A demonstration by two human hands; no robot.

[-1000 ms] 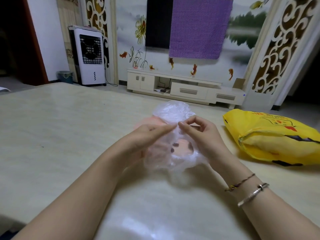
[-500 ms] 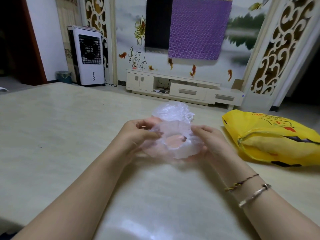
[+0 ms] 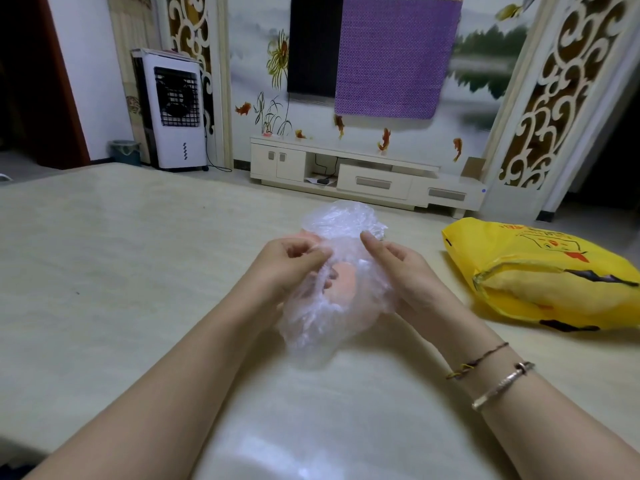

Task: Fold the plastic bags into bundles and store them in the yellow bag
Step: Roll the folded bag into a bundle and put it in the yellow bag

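Note:
A thin clear plastic bag (image 3: pixel 318 327) hangs crumpled between my two hands above the middle of the table. My left hand (image 3: pixel 287 268) pinches its left edge with curled fingers. My right hand (image 3: pixel 401 271) holds its right side, the forefinger stretched out along the film. Just behind the hands a second crumpled clear bag (image 3: pixel 343 220) lies on the table, with something pinkish showing under it. The yellow bag (image 3: pixel 540 275) lies on its side at the right, its mouth turned toward me and apart from both hands.
The pale marble-patterned table (image 3: pixel 121 271) spreads wide to the left and front. Beyond its far edge stand a white air cooler (image 3: pixel 173 109), a small bin (image 3: pixel 124 152) and a low TV cabinet (image 3: pixel 363 174).
The clear bag was bunched low between my hands half a second ago. Both hands have since lifted and pulled it open, so it now hangs longer toward me.

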